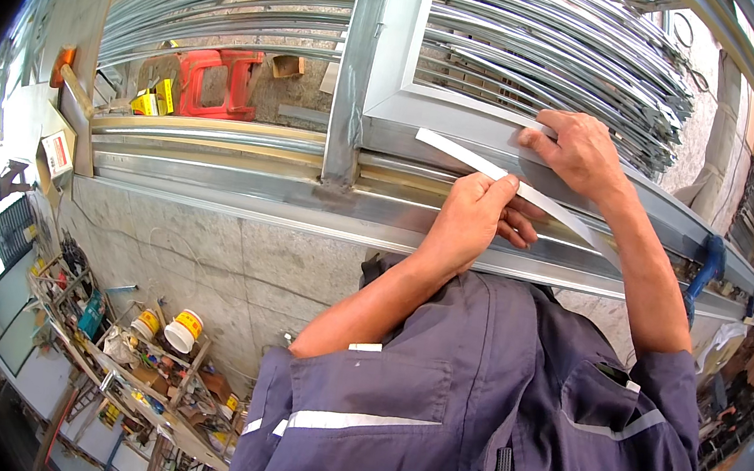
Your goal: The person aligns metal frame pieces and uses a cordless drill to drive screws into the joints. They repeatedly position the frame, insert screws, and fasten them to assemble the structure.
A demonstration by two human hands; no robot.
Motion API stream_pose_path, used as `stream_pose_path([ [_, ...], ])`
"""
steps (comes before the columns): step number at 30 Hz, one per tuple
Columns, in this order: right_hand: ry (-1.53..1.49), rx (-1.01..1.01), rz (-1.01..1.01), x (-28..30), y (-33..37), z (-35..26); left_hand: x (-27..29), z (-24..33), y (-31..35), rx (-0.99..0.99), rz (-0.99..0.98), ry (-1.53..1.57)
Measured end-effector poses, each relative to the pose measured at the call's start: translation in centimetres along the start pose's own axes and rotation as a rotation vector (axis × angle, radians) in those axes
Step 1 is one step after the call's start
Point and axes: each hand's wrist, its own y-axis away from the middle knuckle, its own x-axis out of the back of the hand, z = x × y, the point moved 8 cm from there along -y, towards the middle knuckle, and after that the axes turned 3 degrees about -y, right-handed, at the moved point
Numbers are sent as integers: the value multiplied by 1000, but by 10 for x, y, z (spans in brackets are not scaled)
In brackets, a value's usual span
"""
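My left hand [478,215] pinches a thin, flat white strip [462,155] between thumb and curled fingers. The strip slants from upper left, through this hand, down to the right under my right forearm. A grey metal frame [448,112] with a mitred corner lies just beyond the strip. My right hand [584,157] is closed over the frame's near bar, its thumb and fingers bent at the inner edge; some fingertips are hidden. Both hands are above the metal rails [261,184] of a workbench, in front of my dark overalls.
Many long metal rods [236,2] lie beyond and below the frame. A red plastic stand [193,81] is under the bench at the left. A blue clamp-like tool [703,276] sits at the right end. A cluttered shelf cart with white buckets [184,329] stands lower left.
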Motion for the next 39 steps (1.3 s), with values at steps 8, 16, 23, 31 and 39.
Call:
stream_pose_path([
  [8, 0, -122, -161, -1, -3, 2, 25, 14, 1, -20, 81, 65],
  [16, -163, -124, -119, -1, -3, 3, 22, 0, 10, 112, -38, 77],
  [23, -315, -21, 7, 9, -2, -16, 23, -1, 19, 125, -58, 41],
  [31, -312, 199, 244, 32, 28, -95, 34, 10, 36, 77, -39, 28],
  [39, -570, -178, -139, -30, 67, -100, 50, 10, 39, 70, -90, -120],
])
